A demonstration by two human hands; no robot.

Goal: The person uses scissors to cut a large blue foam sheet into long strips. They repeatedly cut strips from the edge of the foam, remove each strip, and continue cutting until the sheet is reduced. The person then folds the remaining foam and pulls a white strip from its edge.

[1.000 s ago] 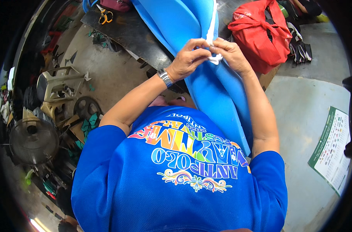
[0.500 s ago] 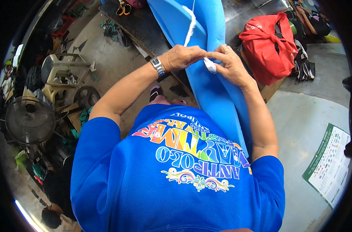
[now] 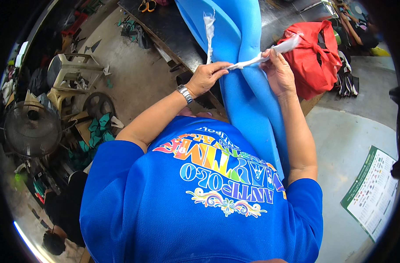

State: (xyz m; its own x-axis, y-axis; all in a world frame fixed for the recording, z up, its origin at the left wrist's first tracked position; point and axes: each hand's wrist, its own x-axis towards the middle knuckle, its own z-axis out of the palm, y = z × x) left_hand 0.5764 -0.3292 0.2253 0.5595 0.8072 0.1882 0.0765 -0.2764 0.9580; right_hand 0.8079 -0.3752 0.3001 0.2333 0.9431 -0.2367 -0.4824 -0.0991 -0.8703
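Observation:
A thin, twisted white strip (image 3: 249, 62), like thin plastic or cloth, stretches between my two hands above the folded sheet of blue foam (image 3: 248, 96). My left hand (image 3: 207, 78) is closed in a pinch on it, and one frayed length stands up from behind that hand over the foam. My right hand (image 3: 279, 72) pinches the strip further right, with a loose, flattened end sticking out past the fingers toward the red bag. The foam runs from the dark table down across my lap.
At the right, a tied red cloth bag (image 3: 312, 59) stands beside the foam. A dark table (image 3: 165, 22) carries orange-handled scissors (image 3: 147, 5). Beige plastic stools (image 3: 72, 72) and a black fan (image 3: 32, 129) are on the left; a printed sheet (image 3: 371, 193) lies lower right.
My hands, together before, have moved apart, and the white strip bunched at my right fingers is now drawn out between them. Its upright length has shifted slightly left.

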